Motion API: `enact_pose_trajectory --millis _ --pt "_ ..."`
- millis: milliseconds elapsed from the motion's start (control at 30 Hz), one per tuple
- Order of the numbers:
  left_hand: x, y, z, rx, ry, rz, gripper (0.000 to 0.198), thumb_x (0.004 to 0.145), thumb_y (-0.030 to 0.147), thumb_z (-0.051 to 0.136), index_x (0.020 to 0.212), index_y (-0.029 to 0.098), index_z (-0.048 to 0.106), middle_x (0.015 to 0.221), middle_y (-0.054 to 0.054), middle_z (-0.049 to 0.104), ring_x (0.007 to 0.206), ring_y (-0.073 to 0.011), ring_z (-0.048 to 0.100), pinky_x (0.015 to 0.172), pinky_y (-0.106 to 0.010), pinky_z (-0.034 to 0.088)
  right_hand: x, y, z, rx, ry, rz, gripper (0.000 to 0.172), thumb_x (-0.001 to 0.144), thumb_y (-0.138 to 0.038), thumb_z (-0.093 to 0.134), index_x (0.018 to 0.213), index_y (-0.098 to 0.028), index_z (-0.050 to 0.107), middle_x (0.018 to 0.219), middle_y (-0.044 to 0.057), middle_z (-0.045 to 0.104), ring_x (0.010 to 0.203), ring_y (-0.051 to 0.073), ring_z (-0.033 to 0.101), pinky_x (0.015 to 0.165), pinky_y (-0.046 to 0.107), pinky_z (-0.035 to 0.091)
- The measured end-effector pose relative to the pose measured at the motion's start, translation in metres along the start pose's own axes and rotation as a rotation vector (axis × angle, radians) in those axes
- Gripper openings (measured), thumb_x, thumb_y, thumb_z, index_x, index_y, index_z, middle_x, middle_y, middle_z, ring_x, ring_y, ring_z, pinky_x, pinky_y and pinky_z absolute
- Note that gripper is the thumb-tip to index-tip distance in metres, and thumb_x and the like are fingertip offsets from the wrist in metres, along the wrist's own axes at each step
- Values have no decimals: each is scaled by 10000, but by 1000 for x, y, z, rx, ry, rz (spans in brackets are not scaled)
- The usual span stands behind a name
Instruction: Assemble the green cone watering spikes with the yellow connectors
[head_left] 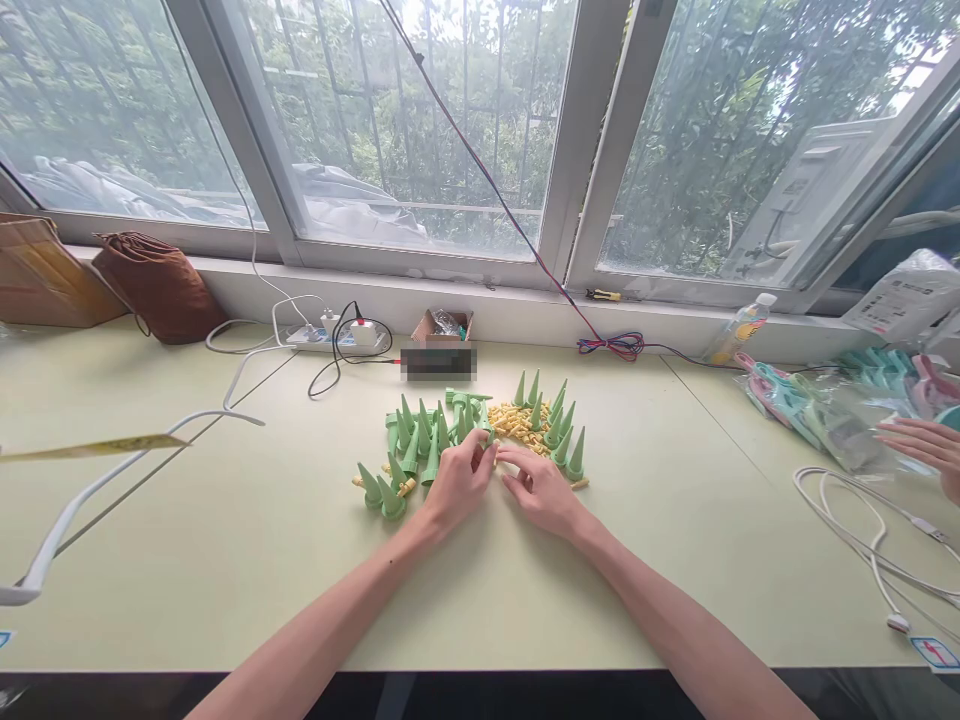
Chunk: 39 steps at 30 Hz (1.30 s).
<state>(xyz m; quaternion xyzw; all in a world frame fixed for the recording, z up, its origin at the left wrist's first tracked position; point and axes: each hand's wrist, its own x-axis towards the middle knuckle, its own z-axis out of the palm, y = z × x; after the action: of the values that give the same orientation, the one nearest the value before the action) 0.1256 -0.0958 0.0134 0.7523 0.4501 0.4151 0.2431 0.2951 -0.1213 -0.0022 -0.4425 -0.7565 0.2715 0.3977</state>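
My left hand [463,476] is closed, its fingers and thumb pinched on a green cone-shaped spike [491,437], mostly hidden by the fingers. Close beside it, my right hand [541,487] is also closed, fingertips touching or nearly touching the left ones; whatever they pinch is too small and covered to make out. Behind the hands lies a pile of small yellow plastic pieces [517,422]. Several green spikes stand on the right [576,455], and more stand or lie to the left [405,430]. At the near left, a few spikes [391,500] sit among yellow pieces.
A small cardboard box [427,328] and a power strip [330,338] sit along the window ledge. Bundled wire [615,346] and a bottle [742,330] are further right. A co-worker's hand [926,450] is beside bagged plastic clips [795,405]. A white cable [874,540] lies on the right.
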Motion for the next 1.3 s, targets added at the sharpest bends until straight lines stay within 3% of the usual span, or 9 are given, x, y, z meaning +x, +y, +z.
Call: enact_pose_trajectory --millis 200,633,900,1133,1300 --pt "-1 0 1 3 -19 40 198 948 334 465 939 171 577 539 67 448 470 -89 375 496 -210 305 -1 -2 -1 -45 -6 26 308 919 -199 510 1194 -239 643 1125 54 675 560 108 506 647 295 501" --pt "1 -4 0 71 -38 26 244 918 305 478 705 186 488 546 46 455 489 -99 366 500 -233 310 0 2 1 -47 49 25 243 915 -233 514 1103 -203 664 1089 80 671 587 125 539 639 305 518" --pt "-1 3 1 93 19 22 393 929 391 483 608 191 376 505 57 380 463 -84 300 481 -233 259 0 2 -1 -43 143 76 321 908 -245 531 1206 -194 639 1299 129 588 585 120 576 676 351 570" --pt "-4 6 4 89 -76 85 406 930 370 491 601 192 332 507 61 364 470 -83 289 506 -241 260 4 5 -2 -92 157 82 467 913 -225 499 1379 -203 518 1485 154 427 643 140 621 789 395 573" --pt "-6 5 7 113 -122 128 387 932 341 493 611 194 336 507 64 368 472 -90 295 520 -243 264 6 8 -3 -115 104 126 527 901 -215 497 1427 -212 471 1530 166 359 582 122 599 859 436 547"
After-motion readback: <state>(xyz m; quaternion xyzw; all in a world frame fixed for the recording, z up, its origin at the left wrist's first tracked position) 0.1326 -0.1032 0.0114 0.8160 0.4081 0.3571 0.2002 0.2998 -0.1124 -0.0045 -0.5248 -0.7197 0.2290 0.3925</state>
